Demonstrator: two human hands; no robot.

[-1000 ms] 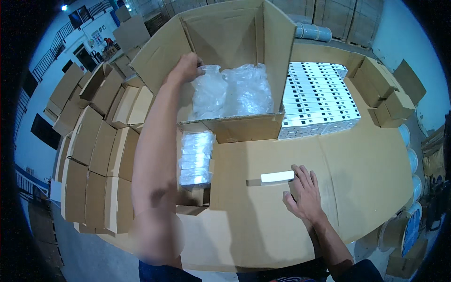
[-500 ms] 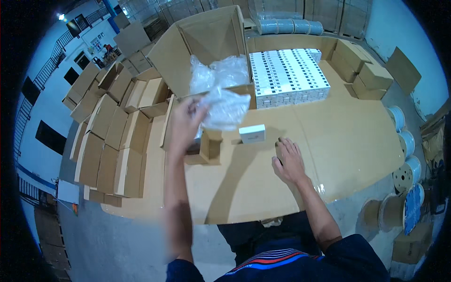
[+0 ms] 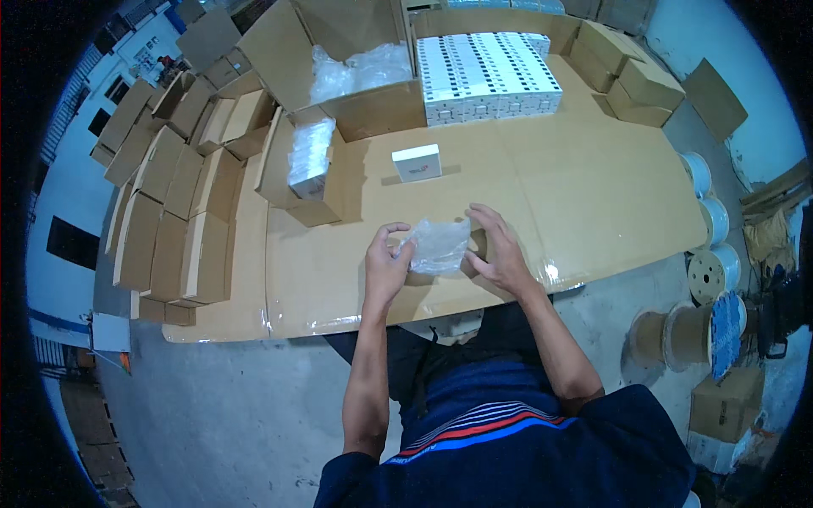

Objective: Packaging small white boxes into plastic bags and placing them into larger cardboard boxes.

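A cardboard-covered tabletop [image 3: 593, 195] in a warehouse. Near its front edge, the left hand [image 3: 385, 262] and right hand [image 3: 500, 254] pinch a clear plastic bag [image 3: 438, 245] between them. A small white box [image 3: 417, 162] stands behind.

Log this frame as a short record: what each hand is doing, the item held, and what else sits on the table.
left hand: grips the left edge of the clear plastic bag
right hand: grips the bag's right edge
surface: cardboard-covered table
nearby: small white box standing beyond the bag
behind: large open carton with plastic bags, block of white boxes
left side: row of cartons
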